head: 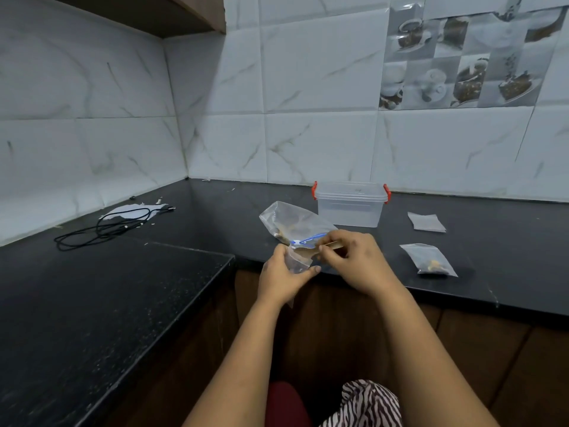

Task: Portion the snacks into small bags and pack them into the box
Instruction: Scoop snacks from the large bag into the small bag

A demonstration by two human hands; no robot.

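On black counter (184, 272): one lidded box (350, 204), left hand (281, 280) gripping small bag (296, 261), right hand (354, 260) pinching spoon (331, 245).

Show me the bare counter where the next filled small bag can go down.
Bare counter lies right of the filled small bag and the flat empty bags, and between the black cable and the big zip bag. It is crowded around both hands, below the lidded box.

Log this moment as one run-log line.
step: filling small bag | left hand: grips small bag | right hand: holds wooden scoop | filled bag: on counter | box: lid on
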